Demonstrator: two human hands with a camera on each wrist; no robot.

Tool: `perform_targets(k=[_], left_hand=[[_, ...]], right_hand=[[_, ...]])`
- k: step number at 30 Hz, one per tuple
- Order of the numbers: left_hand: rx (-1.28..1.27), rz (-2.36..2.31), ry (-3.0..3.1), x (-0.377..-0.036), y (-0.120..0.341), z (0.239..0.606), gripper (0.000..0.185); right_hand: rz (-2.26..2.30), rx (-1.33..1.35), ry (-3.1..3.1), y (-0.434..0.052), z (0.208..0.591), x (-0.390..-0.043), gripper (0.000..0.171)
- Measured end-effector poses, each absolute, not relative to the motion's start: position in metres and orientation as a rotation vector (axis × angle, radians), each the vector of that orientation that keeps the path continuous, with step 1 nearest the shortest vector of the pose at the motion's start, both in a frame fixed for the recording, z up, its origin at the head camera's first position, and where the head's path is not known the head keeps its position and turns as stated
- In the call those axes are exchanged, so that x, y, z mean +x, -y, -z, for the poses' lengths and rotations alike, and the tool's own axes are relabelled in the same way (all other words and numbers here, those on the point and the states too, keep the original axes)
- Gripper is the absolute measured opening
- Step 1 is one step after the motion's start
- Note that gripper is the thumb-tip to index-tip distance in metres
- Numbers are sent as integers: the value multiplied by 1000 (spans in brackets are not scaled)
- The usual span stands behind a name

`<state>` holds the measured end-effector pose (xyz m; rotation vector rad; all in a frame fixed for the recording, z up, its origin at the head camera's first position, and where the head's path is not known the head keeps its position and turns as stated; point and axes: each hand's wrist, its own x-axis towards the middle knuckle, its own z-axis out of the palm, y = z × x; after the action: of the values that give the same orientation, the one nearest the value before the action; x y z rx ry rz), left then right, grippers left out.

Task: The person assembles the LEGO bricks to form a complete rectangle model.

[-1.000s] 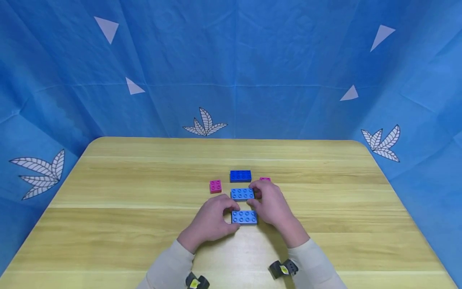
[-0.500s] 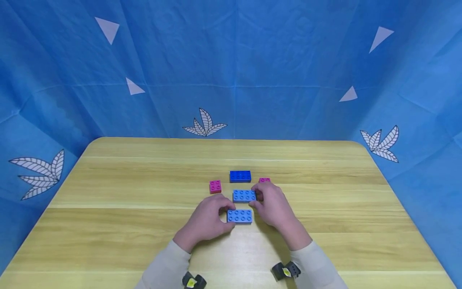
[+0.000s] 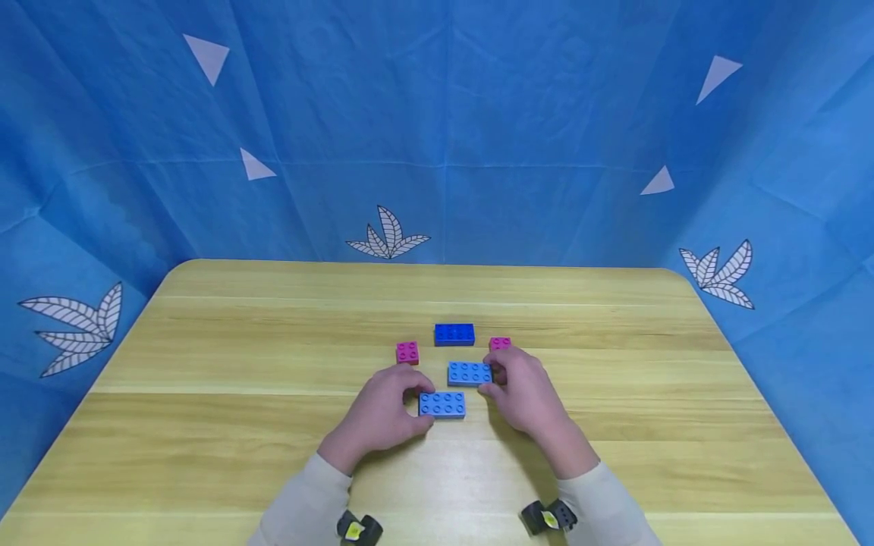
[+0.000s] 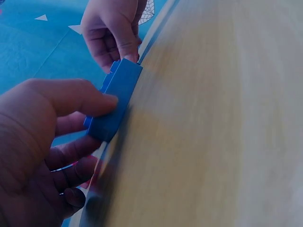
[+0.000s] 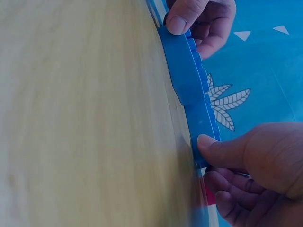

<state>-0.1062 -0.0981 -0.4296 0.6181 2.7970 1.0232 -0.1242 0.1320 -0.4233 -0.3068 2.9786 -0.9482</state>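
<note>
Left hand (image 3: pixel 378 408) pinches front light-blue brick (image 3: pixel 441 406); rear light-blue brick (image 3: pixel 470 374) pinched by right hand (image 3: pixel 524 388).
Fingers and thumbs grip the outer ends, midway between the side edges of the desk (image 3: pixel 225 364). From left: pink brick (image 3: pixel 407 353), just beyond the left hand; dark-blue brick (image 3: pixel 454 334), closest to the far edge; second pink brick (image 3: pixel 500 343), partly behind the right hand.

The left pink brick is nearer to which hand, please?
Left: the left hand is just in front of the left pink brick; the right hand is farther off, to its right.
</note>
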Motion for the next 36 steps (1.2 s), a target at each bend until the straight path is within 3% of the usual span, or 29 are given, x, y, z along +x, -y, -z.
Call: perform_targets(k=[36], left_hand=[[551, -995, -2924, -119, 102, 433, 35]], right_hand=[[1075, -307, -2922, -151, 427, -116, 36]])
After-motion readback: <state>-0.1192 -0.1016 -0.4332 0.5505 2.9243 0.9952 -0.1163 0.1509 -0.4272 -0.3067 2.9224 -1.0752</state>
